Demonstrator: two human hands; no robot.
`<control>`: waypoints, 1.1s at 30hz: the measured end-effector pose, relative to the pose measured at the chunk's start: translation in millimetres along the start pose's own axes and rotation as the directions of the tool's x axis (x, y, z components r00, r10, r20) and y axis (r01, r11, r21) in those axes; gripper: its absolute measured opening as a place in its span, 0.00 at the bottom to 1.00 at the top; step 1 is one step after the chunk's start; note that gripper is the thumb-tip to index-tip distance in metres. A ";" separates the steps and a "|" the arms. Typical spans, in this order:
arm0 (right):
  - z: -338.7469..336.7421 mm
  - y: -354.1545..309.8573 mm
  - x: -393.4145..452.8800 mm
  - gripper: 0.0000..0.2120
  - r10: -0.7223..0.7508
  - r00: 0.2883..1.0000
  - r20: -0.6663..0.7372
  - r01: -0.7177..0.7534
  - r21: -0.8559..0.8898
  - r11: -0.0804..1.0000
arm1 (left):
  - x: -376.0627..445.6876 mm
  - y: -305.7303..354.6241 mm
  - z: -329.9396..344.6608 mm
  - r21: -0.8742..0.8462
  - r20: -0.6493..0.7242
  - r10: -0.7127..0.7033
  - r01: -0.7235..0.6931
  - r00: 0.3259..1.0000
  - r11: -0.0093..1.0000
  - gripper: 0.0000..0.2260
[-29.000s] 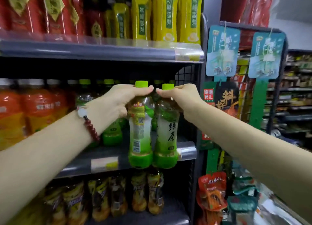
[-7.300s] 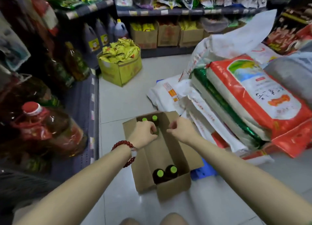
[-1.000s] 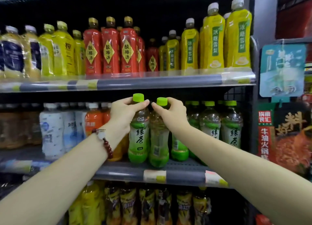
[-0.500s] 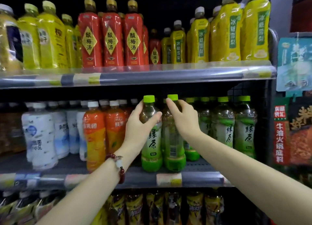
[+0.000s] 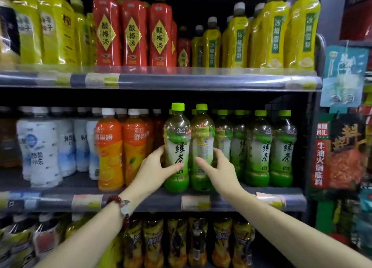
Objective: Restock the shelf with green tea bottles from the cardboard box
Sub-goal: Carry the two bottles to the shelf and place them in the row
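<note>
Two green tea bottles with lime caps stand side by side at the front of the middle shelf (image 5: 231,202). My left hand (image 5: 155,167) wraps the lower body of the left green tea bottle (image 5: 177,139). My right hand (image 5: 219,169) grips the lower body of the right green tea bottle (image 5: 202,139), whose back label faces me. Both bottles rest on the shelf board. More green tea bottles (image 5: 259,149) stand in rows to their right. The cardboard box is out of view.
Orange juice bottles (image 5: 109,149) stand just left of my left hand, white drink bottles (image 5: 43,147) further left. The upper shelf (image 5: 161,80) holds red and yellow bottles. Dark bottles fill the shelf below. Hanging packets (image 5: 342,153) flank the shelf's right post.
Both hands slid from the bottle necks down to the lower bodies. The two bottles now stand on the shelf board, and the camera has come closer to the shelf.
</note>
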State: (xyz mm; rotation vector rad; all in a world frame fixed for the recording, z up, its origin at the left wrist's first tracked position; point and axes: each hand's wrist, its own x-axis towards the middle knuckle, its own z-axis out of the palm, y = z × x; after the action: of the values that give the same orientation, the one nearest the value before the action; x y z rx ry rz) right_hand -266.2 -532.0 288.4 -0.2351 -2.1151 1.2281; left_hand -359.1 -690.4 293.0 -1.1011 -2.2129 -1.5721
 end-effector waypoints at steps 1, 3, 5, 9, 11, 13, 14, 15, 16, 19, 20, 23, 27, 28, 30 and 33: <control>-1.3 0.7 2.0 0.32 0.005 1.000 -0.004 -0.005 -0.008 1.000 | 0.6 -0.5 -1.7 -0.007 0.012 -0.029 0.029 1.000 1.000 0.28; -5.9 -0.4 7.5 0.26 0.012 1.000 0.003 -0.012 -0.045 0.999 | 4.2 1.1 -5.2 -0.046 0.068 -0.068 0.071 0.995 0.996 0.29; -10.1 -3.9 10.9 0.22 -0.006 1.000 0.012 0.007 -0.065 0.998 | 6.5 4.3 -5.5 -0.096 0.094 -0.074 0.083 0.993 0.992 0.28; -7.8 -2.0 15.9 0.23 -0.024 0.999 -0.037 0.021 -0.075 0.997 | 9.7 5.5 1.7 -0.205 0.043 -0.112 0.118 0.993 0.972 0.25; -5.2 -0.6 18.0 0.24 -0.016 0.999 -0.052 0.013 -0.071 0.997 | 13.9 3.8 3.2 -0.239 0.046 -0.124 0.132 0.991 0.962 0.24; -4.7 0.8 20.7 0.24 0.005 0.999 -0.040 -0.008 -0.060 0.998 | 16.7 2.4 3.5 -0.259 0.063 -0.133 0.145 0.989 0.955 0.22; -5.0 0.6 22.3 0.22 0.016 0.999 -0.028 -0.018 -0.054 0.998 | 17.7 2.0 3.5 -0.262 0.065 -0.136 0.149 0.989 0.953 0.21; -4.6 0.2 23.2 0.19 0.027 1.000 -0.017 -0.027 -0.040 0.999 | 19.2 1.1 3.4 -0.263 0.064 -0.138 0.150 0.988 0.953 0.21; -3.2 0.2 24.4 0.17 0.043 0.999 -0.006 -0.043 -0.035 0.998 | 20.9 -0.1 3.0 -0.261 0.059 -0.142 0.153 0.988 0.953 0.21; 8.3 0.9 25.0 0.17 0.076 0.997 0.024 -0.076 -0.024 0.997 | 25.3 -6.3 -2.4 -0.257 0.029 -0.170 0.171 0.985 0.951 0.20; 13.2 0.7 24.8 0.17 0.080 0.996 0.029 -0.080 -0.020 0.997 | 25.5 -9.3 -4.8 -0.250 0.024 -0.181 0.182 0.983 0.951 0.21; 27.8 -0.9 28.6 0.21 0.081 0.996 0.039 -0.081 -0.013 0.997 | 23.2 -21.7 -11.3 -0.223 -0.002 -0.222 0.216 0.975 0.951 0.23; 40.0 -1.8 33.8 0.18 0.074 0.996 0.046 -0.072 -0.036 0.997 | 23.5 -34.1 -16.9 -0.258 -0.028 -0.265 0.249 0.964 0.934 0.26; 41.5 -0.9 35.3 0.17 0.073 0.996 0.042 -0.072 -0.034 0.997 | 23.9 -35.4 -16.5 -0.262 -0.026 -0.269 0.253 0.963 0.931 0.26; 44.3 -0.2 37.6 0.18 0.070 0.997 0.036 -0.069 -0.038 0.997 | 24.4 -35.2 -14.1 -0.261 -0.034 -0.266 0.249 0.963 0.933 0.26; 46.6 0.2 39.6 0.23 0.085 0.996 0.021 -0.083 -0.072 0.994 | 24.4 -34.7 -9.5 -0.233 -0.047 -0.259 0.242 0.965 0.942 0.27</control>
State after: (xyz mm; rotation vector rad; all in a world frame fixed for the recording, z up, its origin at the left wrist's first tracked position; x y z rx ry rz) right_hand -325.6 -546.4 291.0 -0.3455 -2.1912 1.2105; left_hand -401.8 -693.1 285.4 -0.8168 -2.2374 -1.9772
